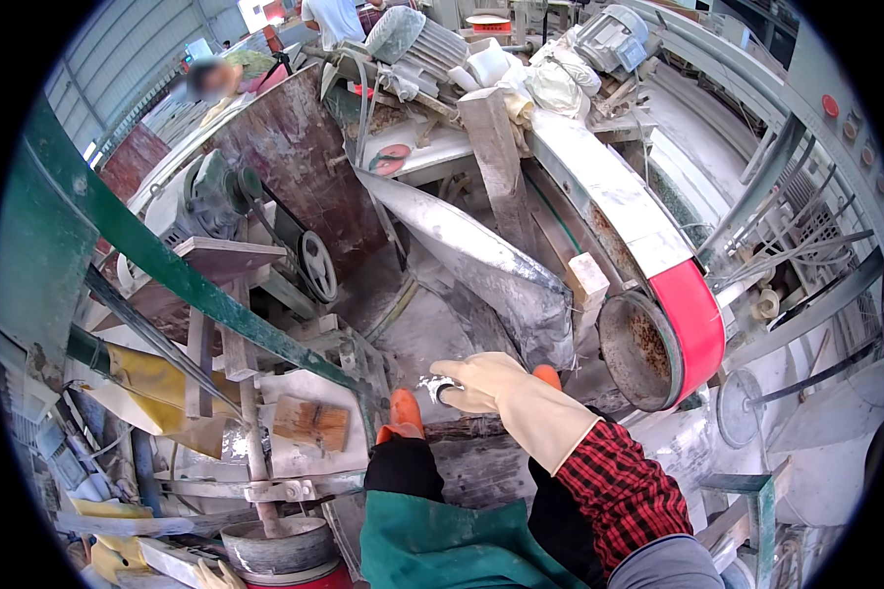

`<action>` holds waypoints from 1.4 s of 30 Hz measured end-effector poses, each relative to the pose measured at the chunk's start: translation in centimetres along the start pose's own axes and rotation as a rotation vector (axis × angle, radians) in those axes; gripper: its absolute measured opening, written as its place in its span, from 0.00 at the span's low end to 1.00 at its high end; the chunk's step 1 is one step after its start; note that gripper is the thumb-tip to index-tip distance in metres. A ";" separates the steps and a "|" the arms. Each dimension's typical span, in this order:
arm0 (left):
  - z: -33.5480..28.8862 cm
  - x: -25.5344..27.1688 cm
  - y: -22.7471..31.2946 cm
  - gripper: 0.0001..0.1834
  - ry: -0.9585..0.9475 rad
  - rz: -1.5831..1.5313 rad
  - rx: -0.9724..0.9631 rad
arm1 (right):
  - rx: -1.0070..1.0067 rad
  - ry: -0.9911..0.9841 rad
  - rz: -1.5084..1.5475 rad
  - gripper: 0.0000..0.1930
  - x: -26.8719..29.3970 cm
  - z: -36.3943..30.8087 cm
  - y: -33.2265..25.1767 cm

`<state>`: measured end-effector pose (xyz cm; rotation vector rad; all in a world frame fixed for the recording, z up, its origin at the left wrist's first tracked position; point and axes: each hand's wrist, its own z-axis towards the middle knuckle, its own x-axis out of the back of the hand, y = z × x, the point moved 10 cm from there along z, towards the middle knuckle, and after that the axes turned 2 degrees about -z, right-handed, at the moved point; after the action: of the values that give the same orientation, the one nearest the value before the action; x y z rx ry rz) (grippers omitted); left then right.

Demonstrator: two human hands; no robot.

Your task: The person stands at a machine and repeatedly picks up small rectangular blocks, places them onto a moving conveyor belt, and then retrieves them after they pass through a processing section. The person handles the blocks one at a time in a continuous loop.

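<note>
My right hand [486,385], in a cream rubber glove below a red-and-black checked sleeve, reaches over the dusty floor between my feet. Its fingers close round a small, shiny white piece with a dark rounded edge [442,391]; its kind is not clear. Only the gloved fingertips of my left hand [218,577] show at the lower edge, apart, beside a grey round drum [277,546] with a red band. Ahead of my right hand hangs a dusty grey sheet-like flap [491,260]. Nearby on the right, a red and white belt [688,329] wraps a rusty wheel [640,351].
An electric motor [417,44] sits on the machine frame ahead. At left are a pulley wheel [316,267], a green curved bar [206,294] and a wooden block [310,422]. A control panel [840,118] stands at right. Another person [231,77] is at far left.
</note>
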<state>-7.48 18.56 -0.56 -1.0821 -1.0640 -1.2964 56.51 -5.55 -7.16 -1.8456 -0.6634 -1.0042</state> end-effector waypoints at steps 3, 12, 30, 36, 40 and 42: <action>-0.5 0.3 0.3 0.30 -0.004 -0.029 0.000 | -0.009 -0.009 0.008 0.24 -0.3 0.0 0.2; -0.2 1.1 1.5 0.30 0.014 -0.139 -0.007 | -0.053 -0.043 0.012 0.25 0.0 -1.0 1.1; -12.2 14.9 50.0 0.35 -0.021 -1.041 -1.205 | 0.100 0.215 1.646 0.28 3.5 -2.6 -4.7; -24.7 18.4 62.4 0.38 -0.130 -0.907 -1.602 | 0.010 0.969 1.675 0.28 8.1 -6.8 6.6; -22.5 17.1 60.6 0.40 -0.106 -0.832 -1.555 | -0.154 1.286 1.541 0.27 10.2 -13.5 17.0; -17.0 13.8 56.6 0.40 0.006 -0.732 -1.446 | -0.213 1.434 1.323 0.25 10.6 -16.9 25.1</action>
<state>48.97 -1.35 9.61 -1.7316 -0.3476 -2.8332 75.22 -31.50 -5.20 -0.8430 1.3598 -1.0557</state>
